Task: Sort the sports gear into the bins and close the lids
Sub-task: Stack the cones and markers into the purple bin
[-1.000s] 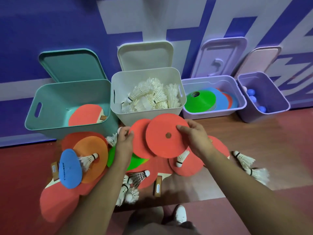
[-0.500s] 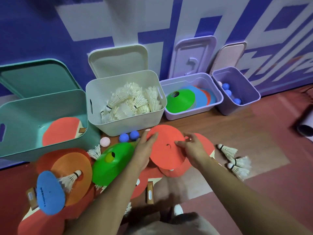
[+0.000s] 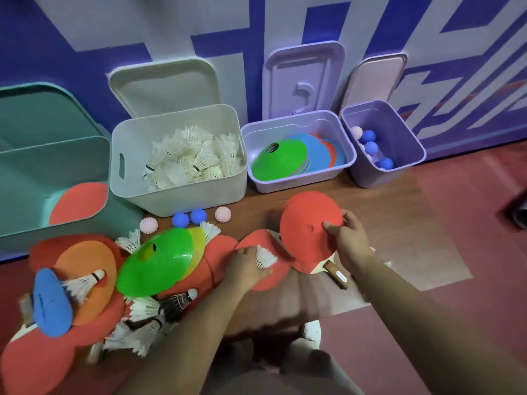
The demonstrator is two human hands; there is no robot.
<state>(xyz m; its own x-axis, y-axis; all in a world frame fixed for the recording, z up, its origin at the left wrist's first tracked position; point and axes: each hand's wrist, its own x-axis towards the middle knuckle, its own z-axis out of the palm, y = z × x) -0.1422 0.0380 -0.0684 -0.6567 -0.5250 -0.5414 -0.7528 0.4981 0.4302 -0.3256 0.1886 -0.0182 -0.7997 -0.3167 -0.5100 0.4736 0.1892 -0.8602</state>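
My right hand [image 3: 348,241] grips a red disc cone [image 3: 309,223] by its right edge, lifted above the floor in front of the lilac cone bin [image 3: 296,178]. My left hand [image 3: 245,265] is down on the floor pile, its fingers curled round a white shuttlecock [image 3: 265,257] that lies on a red paddle [image 3: 263,273]. A green disc cone [image 3: 155,265] over a yellow one lies to the left. Four open bins line the wall: teal [image 3: 51,166] with a red paddle, white [image 3: 182,192] with shuttlecocks, lilac with cones, small purple [image 3: 399,172] with spiky balls.
Spiky balls [image 3: 189,217] in blue and pink lie on the floor before the white bin. An orange cone [image 3: 85,280], a blue paddle [image 3: 51,303], more red paddles and several shuttlecocks [image 3: 148,317] crowd the lower left. All lids lean against the wall. A dark object [image 3: 519,212] sits at the right edge.
My left hand let go of the red discs and dropped to the shuttlecock on the floor. My right hand carried a red disc cone to the right. The green cone is uncovered.
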